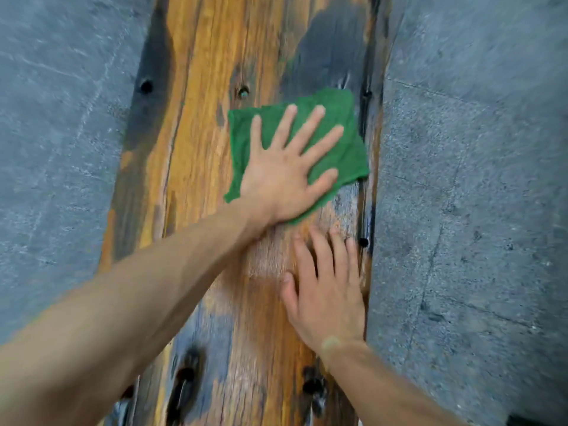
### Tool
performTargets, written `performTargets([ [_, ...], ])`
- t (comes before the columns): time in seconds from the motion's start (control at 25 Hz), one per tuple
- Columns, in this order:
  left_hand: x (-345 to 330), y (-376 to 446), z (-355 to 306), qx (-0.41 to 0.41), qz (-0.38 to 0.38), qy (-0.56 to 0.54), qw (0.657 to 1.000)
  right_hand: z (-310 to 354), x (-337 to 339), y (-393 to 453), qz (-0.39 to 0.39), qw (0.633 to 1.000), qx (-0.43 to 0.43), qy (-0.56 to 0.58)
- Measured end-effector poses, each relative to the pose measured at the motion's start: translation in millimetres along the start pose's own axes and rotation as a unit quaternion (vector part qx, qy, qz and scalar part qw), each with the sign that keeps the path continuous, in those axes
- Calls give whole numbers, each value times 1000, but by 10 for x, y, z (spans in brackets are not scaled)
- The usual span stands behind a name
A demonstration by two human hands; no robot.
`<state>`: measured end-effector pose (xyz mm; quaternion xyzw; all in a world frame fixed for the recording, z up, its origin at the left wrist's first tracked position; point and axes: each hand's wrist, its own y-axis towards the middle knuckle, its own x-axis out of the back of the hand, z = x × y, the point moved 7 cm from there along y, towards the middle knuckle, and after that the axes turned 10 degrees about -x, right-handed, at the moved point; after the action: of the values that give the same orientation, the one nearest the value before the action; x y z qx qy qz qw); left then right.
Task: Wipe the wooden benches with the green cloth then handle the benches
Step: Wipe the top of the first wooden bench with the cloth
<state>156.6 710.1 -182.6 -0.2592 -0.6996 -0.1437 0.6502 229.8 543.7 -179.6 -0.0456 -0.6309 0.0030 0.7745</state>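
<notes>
A long wooden bench (203, 155) with orange and dark patches runs up the middle of the view. The green cloth (344, 118) lies flat on its right half. My left hand (285, 170) presses on the cloth with its fingers spread straight. My right hand (325, 290) rests flat on the bare wood just below the cloth, near the bench's right edge, fingers straight and holding nothing.
Grey stone paving (470, 186) lies on both sides of the bench. Dark bolt holes (146, 86) dot the plank near its edges, and a dark groove (367, 96) runs along its right side.
</notes>
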Motion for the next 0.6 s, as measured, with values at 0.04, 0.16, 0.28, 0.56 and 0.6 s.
performTargets([
  [0.04, -69, -285, -227, -108, 15, 19, 994, 20, -5, -60, -2, 999, 36, 1],
  [0.16, -78, -1099, 510, -90, 12, 33, 995, 60, 1, -93, 4, 996, 94, 7],
  [0.28, 118, -600, 1587, 219, -12, -33, 975, 81, -2, -52, 6, 996, 85, 11],
  [0.56, 30, 283, -67, -161, 57, 35, 985, 60, -7, -54, 12, 995, 97, 9],
  [0.6, -52, -207, -77, -219, 61, 42, 973, 51, 6, -43, 4, 996, 87, 17],
])
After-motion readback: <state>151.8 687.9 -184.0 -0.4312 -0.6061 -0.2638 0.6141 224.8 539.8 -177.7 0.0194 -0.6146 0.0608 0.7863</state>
